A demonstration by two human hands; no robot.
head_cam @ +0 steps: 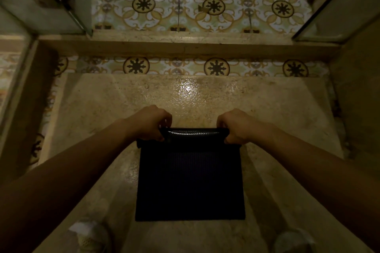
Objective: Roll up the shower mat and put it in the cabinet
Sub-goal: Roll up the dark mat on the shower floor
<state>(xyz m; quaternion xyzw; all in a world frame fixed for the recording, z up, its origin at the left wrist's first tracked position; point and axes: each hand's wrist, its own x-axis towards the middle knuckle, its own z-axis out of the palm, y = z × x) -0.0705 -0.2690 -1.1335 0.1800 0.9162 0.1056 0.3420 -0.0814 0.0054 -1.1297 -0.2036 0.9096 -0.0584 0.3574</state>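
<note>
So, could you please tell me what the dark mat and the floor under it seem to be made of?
The shower mat looks like rubber or soft plastic: dark, finely ribbed, glossy where it curls into a roll. The floor beneath looks like polished stone, perhaps travertine: beige, mottled, with a bright glare spot.

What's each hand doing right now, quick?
Left hand: closed on the left end of the shower mat roll.
Right hand: closed on the roll's right end.

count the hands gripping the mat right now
2. The left hand grips the left end of the rolled edge of the dark mat; the right hand grips the right end. No other hands show.
</note>
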